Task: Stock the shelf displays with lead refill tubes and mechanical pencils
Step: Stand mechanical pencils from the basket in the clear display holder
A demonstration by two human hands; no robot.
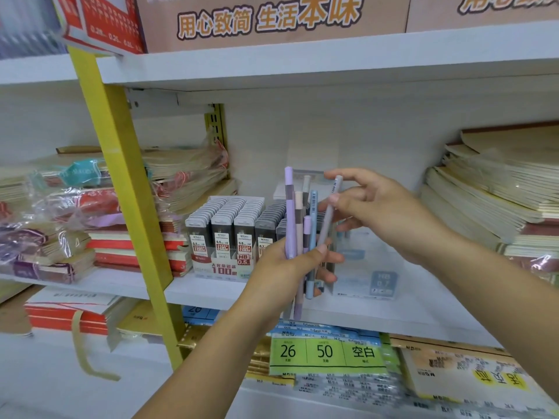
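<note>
White retail shelf board (pixel 211 291), yellow metal upright (pixel 121 164) on the left. Orange cardboard banner (pixel 266 19) on top reads 用心致简 生活本味.

Cardboard display of grey-capped lead refill tubes (pixel 225 234) stands on the board, tubes upright in rows. Tube labels read 0.5, HB, 100; the display front reads HB 0.5 and 100. Brand mark is too small to read.

Clear plastic display box (pixel 363 267) sits just right of it, front label blurred, 0.7 readable.

Left hand (pixel 290 267) is clamped round a bundle of pastel mechanical pencils (pixel 298 225) in lilac, beige and blue. It is in front of the tube display, over the board's front edge. Long axes near vertical, ends sticking out above and below the fist.

Right hand (pixel 378 207) pinches one grey pencil with a barcode sticker (pixel 329 213) near its upper end, thumb and forefinger. That pencil tilts, top leaning right, lower end down in the bundle.

Cream notebook stacks (pixel 484 201) are on the right, bagged notebooks (pixel 60 213) on the left. Green pack label (pixel 325 352) below reads 26, 50, 空白.
</note>
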